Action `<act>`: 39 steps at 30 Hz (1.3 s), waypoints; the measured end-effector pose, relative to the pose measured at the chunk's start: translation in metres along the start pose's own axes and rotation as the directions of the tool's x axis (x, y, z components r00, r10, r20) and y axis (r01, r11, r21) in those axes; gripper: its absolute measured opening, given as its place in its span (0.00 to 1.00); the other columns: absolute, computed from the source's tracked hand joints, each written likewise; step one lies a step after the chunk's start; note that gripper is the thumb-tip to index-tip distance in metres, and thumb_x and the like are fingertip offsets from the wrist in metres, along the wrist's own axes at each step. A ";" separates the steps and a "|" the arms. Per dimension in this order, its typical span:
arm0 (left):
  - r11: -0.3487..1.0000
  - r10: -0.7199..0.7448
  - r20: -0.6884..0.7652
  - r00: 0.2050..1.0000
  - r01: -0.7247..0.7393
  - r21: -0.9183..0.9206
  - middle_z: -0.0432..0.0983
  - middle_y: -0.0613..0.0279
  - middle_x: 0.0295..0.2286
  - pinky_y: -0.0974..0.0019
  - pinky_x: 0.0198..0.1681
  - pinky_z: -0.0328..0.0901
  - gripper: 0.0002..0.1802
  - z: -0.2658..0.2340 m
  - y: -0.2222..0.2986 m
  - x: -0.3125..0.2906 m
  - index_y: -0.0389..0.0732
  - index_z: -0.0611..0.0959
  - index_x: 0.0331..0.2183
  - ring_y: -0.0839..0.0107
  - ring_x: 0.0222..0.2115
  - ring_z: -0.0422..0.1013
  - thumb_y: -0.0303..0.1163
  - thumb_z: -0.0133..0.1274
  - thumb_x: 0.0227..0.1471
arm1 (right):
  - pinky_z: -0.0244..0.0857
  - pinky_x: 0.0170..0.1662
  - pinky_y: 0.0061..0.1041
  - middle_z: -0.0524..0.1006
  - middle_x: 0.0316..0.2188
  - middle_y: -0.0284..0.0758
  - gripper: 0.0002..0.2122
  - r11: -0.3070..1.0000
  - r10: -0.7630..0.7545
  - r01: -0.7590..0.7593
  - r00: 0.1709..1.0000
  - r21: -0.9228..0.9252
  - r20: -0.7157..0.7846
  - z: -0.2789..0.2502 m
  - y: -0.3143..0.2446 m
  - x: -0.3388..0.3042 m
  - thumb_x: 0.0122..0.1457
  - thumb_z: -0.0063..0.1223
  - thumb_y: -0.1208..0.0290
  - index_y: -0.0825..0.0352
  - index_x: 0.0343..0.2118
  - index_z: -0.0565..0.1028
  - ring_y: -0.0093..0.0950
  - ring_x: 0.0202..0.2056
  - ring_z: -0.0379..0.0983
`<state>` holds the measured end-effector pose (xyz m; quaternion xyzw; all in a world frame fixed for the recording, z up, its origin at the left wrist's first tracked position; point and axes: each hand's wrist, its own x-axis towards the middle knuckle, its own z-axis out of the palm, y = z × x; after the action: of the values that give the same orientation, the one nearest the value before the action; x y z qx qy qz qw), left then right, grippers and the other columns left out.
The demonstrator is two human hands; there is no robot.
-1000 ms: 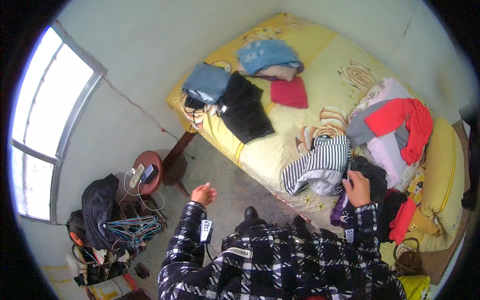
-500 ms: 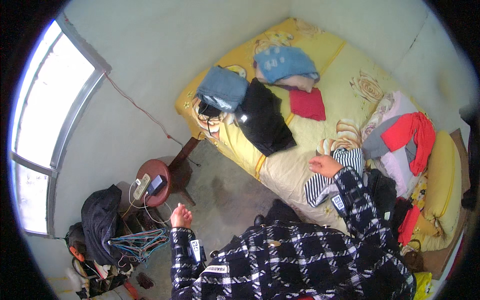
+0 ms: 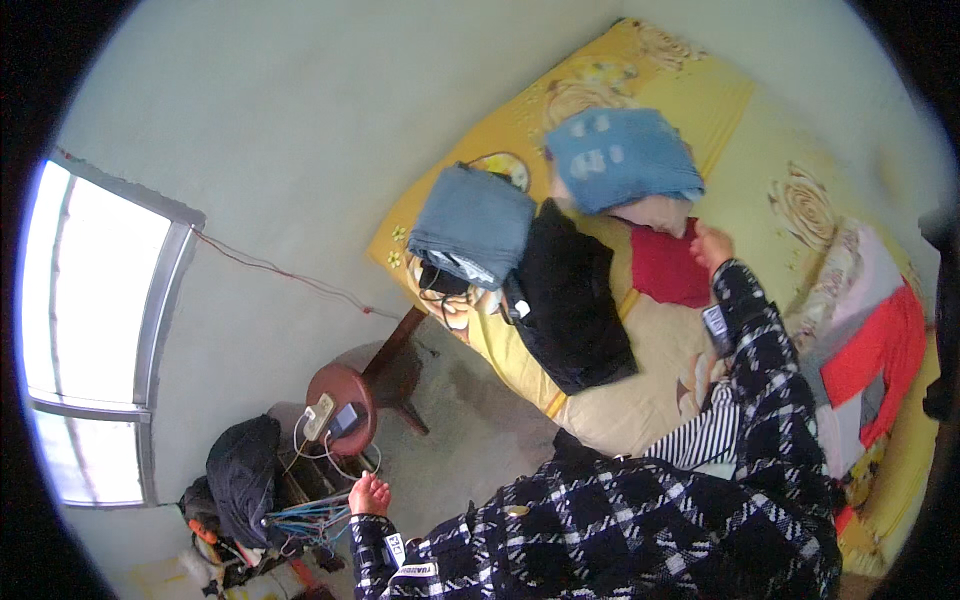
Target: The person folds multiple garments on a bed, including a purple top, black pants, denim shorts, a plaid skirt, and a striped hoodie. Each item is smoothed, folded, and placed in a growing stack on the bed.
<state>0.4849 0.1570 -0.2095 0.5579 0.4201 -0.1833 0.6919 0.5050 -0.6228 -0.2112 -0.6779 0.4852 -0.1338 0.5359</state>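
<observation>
My right hand (image 3: pixel 713 250) reaches over the bed to a folded red cloth (image 3: pixel 665 265). Its fingers are drawn together at the cloth's upper right corner, and the fingertips are partly hidden. Just above lies a stack with a folded blue garment (image 3: pixel 625 160) on top of a pinkish one. Black trousers (image 3: pixel 570 300) are spread to the left of the red cloth, beside folded blue-grey jeans (image 3: pixel 472 225). Low on the left, my left hand (image 3: pixel 369 495) hangs near a brown stool, fingers loosely curled and apart, holding nothing.
On the brown stool (image 3: pixel 328 378) sit a power strip (image 3: pixel 318 415) and a dark box-like thing. Blue hangers (image 3: pixel 310 523) and a black garment lie below it. A striped garment (image 3: pixel 700 435) and a red garment (image 3: pixel 880 350) lie at the bed's right side.
My right hand has moved up and away from the striped garment to the red cloth. The view has shifted, and my left hand remains without anything in it.
</observation>
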 end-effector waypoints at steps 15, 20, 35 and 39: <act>0.993 -0.111 -0.237 0.965 0.119 0.022 0.62 0.67 0.17 0.71 0.19 0.57 0.08 0.027 -0.016 -0.069 0.41 0.70 0.27 0.73 0.17 0.59 0.35 0.45 0.52 | 0.58 0.47 0.30 0.70 0.40 0.51 0.41 0.718 -0.328 0.321 0.939 -0.618 0.106 0.023 -0.018 0.242 0.37 0.53 0.39 0.79 0.42 0.67 0.40 0.44 0.67; 0.990 -0.143 -0.170 0.975 0.142 -0.019 0.61 0.69 0.16 0.71 0.18 0.56 0.07 0.024 -0.023 -0.072 0.41 0.70 0.26 0.74 0.16 0.58 0.34 0.45 0.52 | 0.64 0.40 0.28 0.73 0.37 0.45 0.34 0.914 -0.024 0.177 0.922 -0.365 0.386 0.022 -0.046 0.236 0.34 0.63 0.54 0.78 0.41 0.68 0.32 0.36 0.71; 0.997 -0.017 0.106 0.994 0.009 0.070 0.66 0.67 0.18 0.72 0.21 0.63 0.10 0.076 0.015 -0.026 0.40 0.71 0.28 0.75 0.17 0.64 0.35 0.50 0.49 | 0.65 0.33 0.24 0.76 0.26 0.39 0.18 0.708 -0.627 0.686 0.721 -0.170 0.294 0.068 -0.231 -0.033 0.37 0.55 0.77 0.71 0.36 0.72 0.24 0.27 0.72; 0.948 0.097 0.469 0.878 -0.224 0.224 0.73 0.64 0.24 0.74 0.24 0.64 0.13 0.132 0.053 -0.020 0.38 0.72 0.38 0.77 0.22 0.69 0.36 0.45 0.53 | 0.64 0.33 0.26 0.74 0.28 0.40 0.18 0.363 -0.811 0.907 0.421 -0.215 0.407 0.061 -0.275 -0.161 0.36 0.55 0.76 0.71 0.35 0.71 0.29 0.29 0.72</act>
<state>0.5614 0.0470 -0.1574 0.6224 0.1701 -0.3055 0.7003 0.6093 -0.4701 0.0548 -0.9350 0.0056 -0.2118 0.2845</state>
